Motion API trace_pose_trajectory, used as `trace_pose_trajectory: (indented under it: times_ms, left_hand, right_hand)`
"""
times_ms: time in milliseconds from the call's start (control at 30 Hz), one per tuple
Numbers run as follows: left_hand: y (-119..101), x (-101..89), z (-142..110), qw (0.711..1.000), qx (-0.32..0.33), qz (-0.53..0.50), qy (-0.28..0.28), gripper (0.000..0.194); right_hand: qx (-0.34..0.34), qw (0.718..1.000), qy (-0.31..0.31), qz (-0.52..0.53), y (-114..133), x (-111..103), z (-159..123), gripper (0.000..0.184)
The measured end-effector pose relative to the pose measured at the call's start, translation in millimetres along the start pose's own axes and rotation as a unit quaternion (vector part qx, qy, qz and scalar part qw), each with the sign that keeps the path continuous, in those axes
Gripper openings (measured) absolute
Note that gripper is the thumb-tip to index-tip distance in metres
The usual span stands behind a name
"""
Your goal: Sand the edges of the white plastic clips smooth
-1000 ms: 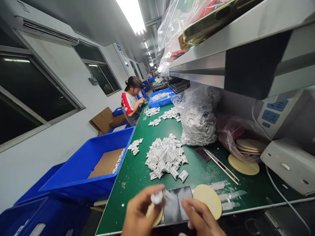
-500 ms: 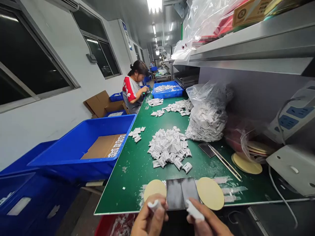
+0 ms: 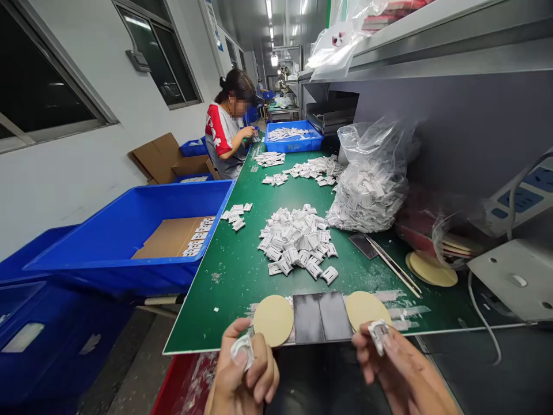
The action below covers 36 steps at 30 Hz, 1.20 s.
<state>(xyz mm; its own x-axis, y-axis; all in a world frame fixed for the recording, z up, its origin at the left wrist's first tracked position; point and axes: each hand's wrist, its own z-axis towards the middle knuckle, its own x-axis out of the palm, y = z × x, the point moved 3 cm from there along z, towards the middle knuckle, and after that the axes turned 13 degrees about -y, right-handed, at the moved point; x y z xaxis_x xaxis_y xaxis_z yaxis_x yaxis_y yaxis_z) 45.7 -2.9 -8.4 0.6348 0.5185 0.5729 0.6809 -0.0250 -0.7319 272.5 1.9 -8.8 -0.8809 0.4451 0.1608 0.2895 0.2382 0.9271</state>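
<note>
At the near table edge, my left hand (image 3: 244, 369) is closed on a small white plastic part (image 3: 242, 350), pinched between thumb and fingers. My right hand (image 3: 400, 366) grips a similar white plastic part (image 3: 379, 335) by its fingertips, over the edge on the right. Between and beyond the hands lie two dark flat plates (image 3: 322, 317) side by side. A round yellow disc (image 3: 273, 320) flanks them on the left, and another yellow disc (image 3: 367, 308) on the right. Farther in, a heap of white plastic parts (image 3: 298, 239) rests on the green table (image 3: 207, 311).
Right of the heap stands a clear bag (image 3: 367, 190) full of white parts; tweezers (image 3: 393, 265) lie before it. A large blue bin (image 3: 129, 202) borders the table's left side. A co-worker (image 3: 228, 127) sits farther back. A shelf (image 3: 410, 52) overhangs the right.
Both hands have moved apart, the right one farther right, each keeping its white part and turning it. The camera view has tilted slightly down.
</note>
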Motion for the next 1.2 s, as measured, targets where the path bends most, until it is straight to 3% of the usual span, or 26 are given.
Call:
trace_pose_trajectory:
  times_ms: [67,100,167,233,300,367,433,500,667,800,933,1067,1200]
  left_hand:
    - [-10,-5.5,4,0.99,0.104,0.083,-0.038,0.025]
    - [-16,-8.0,6,0.972,0.165,0.157,-0.059,0.022]
    - [-28,-10.3,12,0.893,0.292,0.336,-0.068,0.019]
    - [-32,-10.0,18,0.783,0.391,0.483,-0.025,0.021]
    - [-30,-10.8,24,0.699,0.453,0.552,0.039,0.021]
    - [-25,-12.8,27,0.654,0.486,0.573,0.086,0.02]
    - [-19,-13.5,26,0.628,0.507,0.579,0.111,0.02]
    - [-16,-11.3,23,0.605,0.526,0.588,0.103,0.021]
    - [-15,2.8,19,0.552,0.529,0.639,0.084,0.015]
    - [-19,2.2,20,0.552,0.511,0.649,0.113,0.014]
    - [-25,0.3,20,0.57,0.503,0.629,0.164,0.019]
    - [-27,7.3,27,0.55,0.49,0.662,0.139,0.011]
    - [-28,7.7,28,0.532,0.491,0.664,0.188,0.016]
  right_hand:
    - [-0.116,0.989,-0.049,-0.082,12,-15,12,0.038]
    - [-0.18,0.973,-0.067,-0.129,19,-22,19,0.034]
    - [-0.296,0.923,-0.073,-0.236,29,-29,32,0.028]
    - [-0.397,0.848,-0.04,-0.348,34,-30,42,0.023]
    - [-0.487,0.758,0.001,-0.434,34,-27,47,0.021]
    - [-0.556,0.676,0.019,-0.484,31,-25,46,0.02]
    - [-0.595,0.621,0.023,-0.51,29,-24,43,0.022]
    - [-0.612,0.591,0.025,-0.524,31,-21,39,0.022]
    - [-0.592,0.564,0.043,-0.575,43,-11,37,0.02]
    - [-0.586,0.537,0.058,-0.604,44,-7,33,0.019]
    - [-0.595,0.56,0.058,-0.574,44,-8,31,0.019]
    - [-0.593,0.569,0.059,-0.567,44,-5,37,0.016]
    - [-0.591,0.581,0.082,-0.553,44,-3,37,0.017]
